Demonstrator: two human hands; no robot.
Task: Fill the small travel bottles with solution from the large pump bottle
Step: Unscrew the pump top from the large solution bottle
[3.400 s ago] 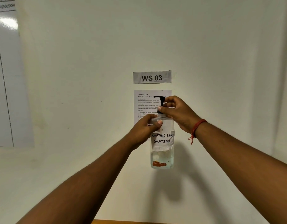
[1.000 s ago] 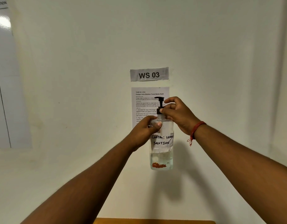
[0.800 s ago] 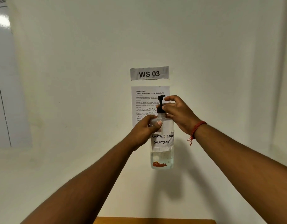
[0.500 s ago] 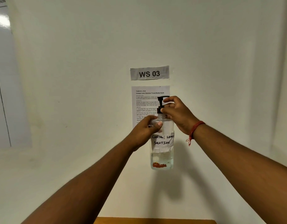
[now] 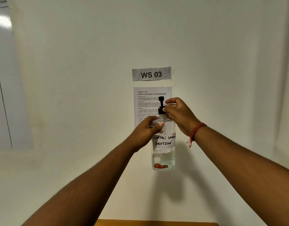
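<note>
1. The clear plastic pump bottle with its handwritten label is held upright in mid-air before the wall, as half a second ago.
2. The left hand grips its shoulder from 9 o'clock.
3. The right hand, at 2 o'clock, pinches the black pump collar, fingers shifted slightly.
4. At 12 o'clock behind, a printed instruction sheet is partly hidden; a "WS 03" sign sits above it.

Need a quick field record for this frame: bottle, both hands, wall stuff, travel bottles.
bottle: clear pump bottle, held upright in the air, taped label reads CONTACT LENS SOLUTION
liquid: low, near the bottom
left hand: grips the bottle's shoulder
right hand: fingers pinch the black pump collar
wall: WS 03 sign above a task sheet
travel bottles: not in view
</note>
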